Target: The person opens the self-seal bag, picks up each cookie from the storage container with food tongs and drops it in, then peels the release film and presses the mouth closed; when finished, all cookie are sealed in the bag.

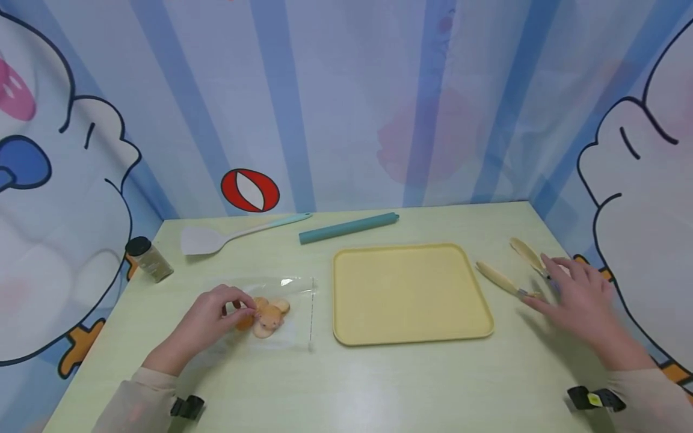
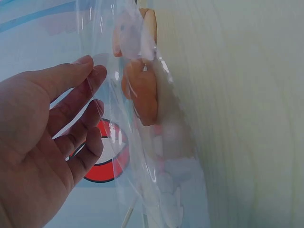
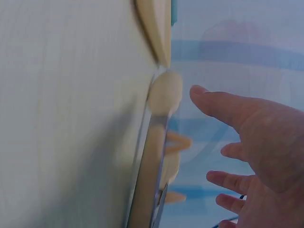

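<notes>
With 12 o'clock pointing away from the person, we saw the right hand over the near end of the tongs, its fingers spread and grasping nothing. The tongs lay on the table, just beside the tray on its 3 o'clock side. From the middle of that hand they lay at about 10 o'clock; in the right wrist view we made out a gap between thumb and tongs. Their two arms splayed, the long axes running out toward 10 and 11 o'clock; we could not see where they met, as the hand covered that end. We judged this relation the one that counted, the right hand being plainly nearer.

The left hand, well apart at 9 o'clock, pinched the clear bag between thumb and forefinger, its other fingers loosely bent. The food in the bag lay just beside those fingertips, toward 3 o'clock.
</notes>
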A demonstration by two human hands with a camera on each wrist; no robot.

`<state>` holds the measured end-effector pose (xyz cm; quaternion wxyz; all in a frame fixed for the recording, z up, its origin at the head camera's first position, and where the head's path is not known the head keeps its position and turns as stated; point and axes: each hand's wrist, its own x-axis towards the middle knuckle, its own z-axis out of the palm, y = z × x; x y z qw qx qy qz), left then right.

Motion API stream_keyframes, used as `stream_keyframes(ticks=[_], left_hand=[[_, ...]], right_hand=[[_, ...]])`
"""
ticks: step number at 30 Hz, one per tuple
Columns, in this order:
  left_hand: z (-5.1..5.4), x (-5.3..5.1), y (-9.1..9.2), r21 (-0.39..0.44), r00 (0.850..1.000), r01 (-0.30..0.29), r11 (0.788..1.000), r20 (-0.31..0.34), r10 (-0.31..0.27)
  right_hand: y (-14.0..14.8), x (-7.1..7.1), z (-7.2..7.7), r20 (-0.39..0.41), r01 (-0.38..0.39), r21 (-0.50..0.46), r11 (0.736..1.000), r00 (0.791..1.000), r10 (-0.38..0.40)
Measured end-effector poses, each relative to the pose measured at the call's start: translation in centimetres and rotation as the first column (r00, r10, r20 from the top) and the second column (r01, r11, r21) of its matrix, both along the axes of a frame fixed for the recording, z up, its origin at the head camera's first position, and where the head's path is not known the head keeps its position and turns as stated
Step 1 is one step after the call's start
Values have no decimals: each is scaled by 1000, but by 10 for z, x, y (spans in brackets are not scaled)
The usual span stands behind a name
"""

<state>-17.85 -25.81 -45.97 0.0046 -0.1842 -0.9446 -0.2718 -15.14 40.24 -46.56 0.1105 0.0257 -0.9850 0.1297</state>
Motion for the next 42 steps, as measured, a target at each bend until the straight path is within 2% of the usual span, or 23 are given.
stream_keyframes(ticks=[3, 7, 17, 21, 26, 34, 42], left_hand=[[0, -1, 0, -5, 1000, 0, 1000, -5, 0], [1, -2, 1, -18, 1000, -1, 1000, 4, 1], [6, -10, 4, -71, 998, 13, 997, 55, -9], [7, -15, 4, -92, 997, 42, 995, 67, -36], [9, -21, 5, -119, 992, 68, 991, 111, -55], [15, -31, 6, -152, 982, 135, 979, 152, -112], [21, -46, 18, -142, 966, 152, 978, 230, -117]], right_hand=[[-20, -4, 4, -80, -68, -28, 997, 995, 66], [-46, -14, 8, -151, -164, -67, 984, 977, 153], [-110, -37, 17, -163, -338, -107, 935, 934, 319], [-136, -48, 16, -134, -417, -164, 894, 907, 399], [-170, -61, 15, -65, -497, -267, 826, 864, 499], [-221, -74, 15, -1, -575, -245, 781, 805, 593], [-261, -86, 9, 41, -623, -268, 735, 754, 655]])
